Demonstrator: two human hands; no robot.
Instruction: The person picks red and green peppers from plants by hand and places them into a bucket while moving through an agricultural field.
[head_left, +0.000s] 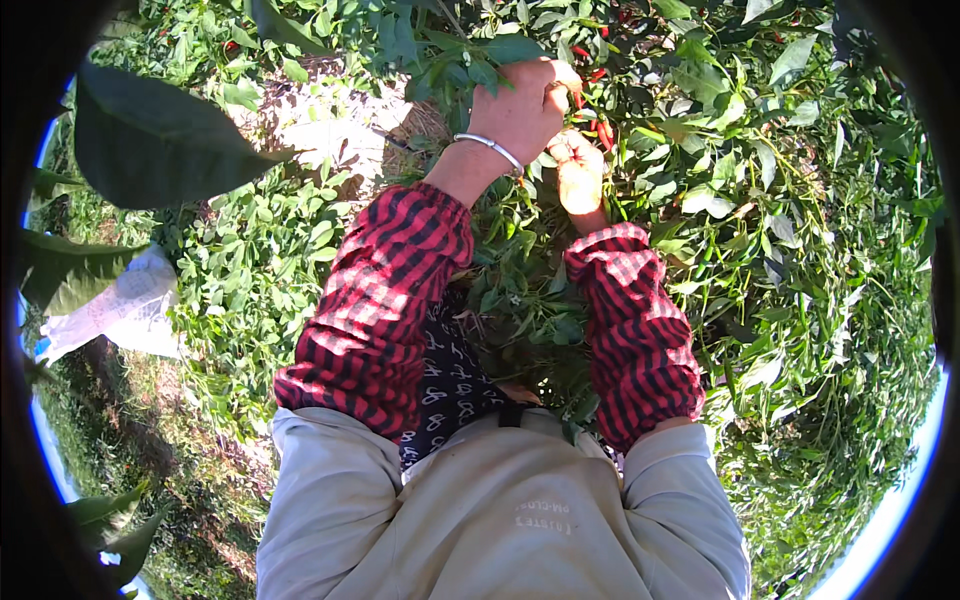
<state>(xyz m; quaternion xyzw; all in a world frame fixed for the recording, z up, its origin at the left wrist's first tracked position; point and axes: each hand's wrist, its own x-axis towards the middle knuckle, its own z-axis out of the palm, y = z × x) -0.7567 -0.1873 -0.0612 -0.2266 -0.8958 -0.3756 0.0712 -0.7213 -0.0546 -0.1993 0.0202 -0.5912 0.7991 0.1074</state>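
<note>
My left hand (517, 109), with a silver bangle at the wrist, reaches into the chili pepper plants at the top centre, its fingers curled beside red chili peppers. Just below and to the right, my right hand (579, 171) has its fingers bent close to the left one. Several red chili peppers (605, 135) hang right beside both hands among green leaves. Whether either hand grips a pepper or stem is hidden by the fingers and strong glare. Red and black checked sleeve covers (375, 300) cover both forearms.
Dense pepper foliage (720, 165) spreads to the right. Low leafy plants (255, 277) grow on the left, by a sunlit patch of ground (330, 120). A white sack (139, 300) lies at the far left. Large dark leaves (157, 142) hang near the camera.
</note>
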